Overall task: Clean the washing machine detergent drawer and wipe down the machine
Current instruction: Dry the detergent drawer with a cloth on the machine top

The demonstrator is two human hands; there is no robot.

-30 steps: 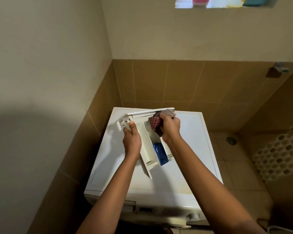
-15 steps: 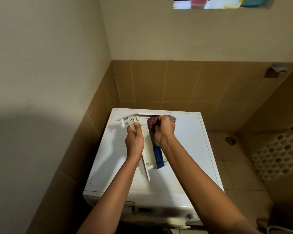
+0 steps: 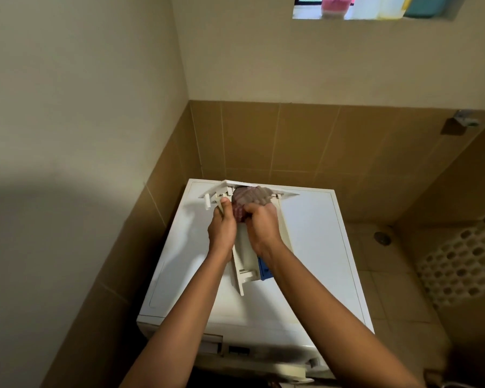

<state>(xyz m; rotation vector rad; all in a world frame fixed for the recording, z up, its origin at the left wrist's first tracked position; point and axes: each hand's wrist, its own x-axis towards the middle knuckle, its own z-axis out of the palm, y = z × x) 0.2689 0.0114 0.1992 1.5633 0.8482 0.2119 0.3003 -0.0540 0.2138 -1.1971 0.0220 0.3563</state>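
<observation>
Tips the detergent drawer [image 3: 242, 260] flatter than a second ago and pushes the cloth [image 3: 249, 196] up toward its front-panel end. Holds the drawer over the washing machine [image 3: 314, 247] lid, far end near the back edge. Grips the left side wall with the left hand [image 3: 221, 231]; bunches the cloth in the right hand [image 3: 262, 228], close beside the left. Looks light, stiff, thin plastic, probably slick if wet. Best held by the long side walls, not by the small clips or the blue insert [image 3: 263, 269].
</observation>
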